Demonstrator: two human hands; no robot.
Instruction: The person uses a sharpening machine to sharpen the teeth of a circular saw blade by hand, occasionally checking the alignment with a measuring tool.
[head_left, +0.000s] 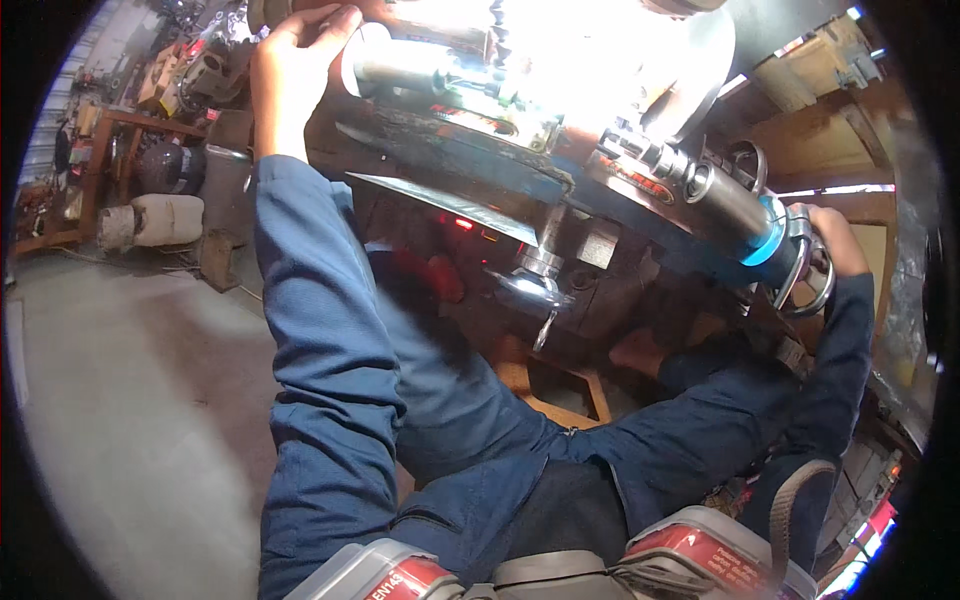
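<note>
My left hand (292,75) is at the upper left. Its fingers are bent over the edge of a pale round disc (362,60) at the end of a metal cylinder (410,66); part of its grip is hidden. At the right, my right hand (838,240) is closed round a shiny metal handwheel (812,275). That wheel sits at the end of a dark metal cylinder (728,200) with a blue collar (770,235). Both cylinders are mounted on a dark machine bed (560,165). Strong glare hides the middle of the machine.
Below the bed, a pointed metal strip (450,205) juts left, and a small handwheel (530,288) with a handle faces me. My legs straddle a wooden frame (565,405). A pale canister (168,220) stands on the grey floor (150,390) at the left, near cluttered shelves.
</note>
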